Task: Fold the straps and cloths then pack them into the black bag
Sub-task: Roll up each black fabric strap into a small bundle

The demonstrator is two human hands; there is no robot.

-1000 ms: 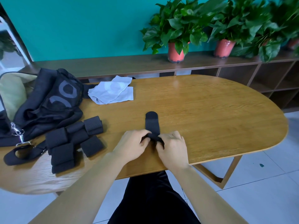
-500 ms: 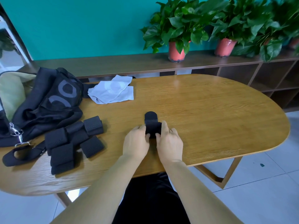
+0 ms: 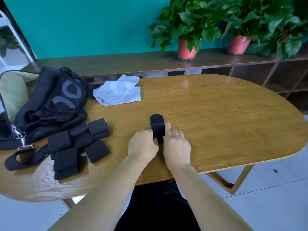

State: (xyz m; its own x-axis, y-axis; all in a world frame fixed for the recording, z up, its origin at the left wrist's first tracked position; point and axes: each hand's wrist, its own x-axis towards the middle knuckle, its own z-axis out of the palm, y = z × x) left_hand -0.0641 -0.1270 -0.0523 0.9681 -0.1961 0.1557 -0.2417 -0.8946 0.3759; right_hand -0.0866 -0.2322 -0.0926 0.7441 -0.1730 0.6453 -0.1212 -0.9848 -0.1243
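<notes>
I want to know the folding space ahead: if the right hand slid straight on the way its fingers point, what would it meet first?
Probably the rounded end of the black strap, beside which the right hand lies; past it, bare table. The white cloth seems just left of that line.

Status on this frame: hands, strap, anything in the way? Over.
Left hand grips the strap at its near fold; right hand presses beside it, fingers straight. Strap on the table, unpacked. Nothing blocks the black bag.
</notes>
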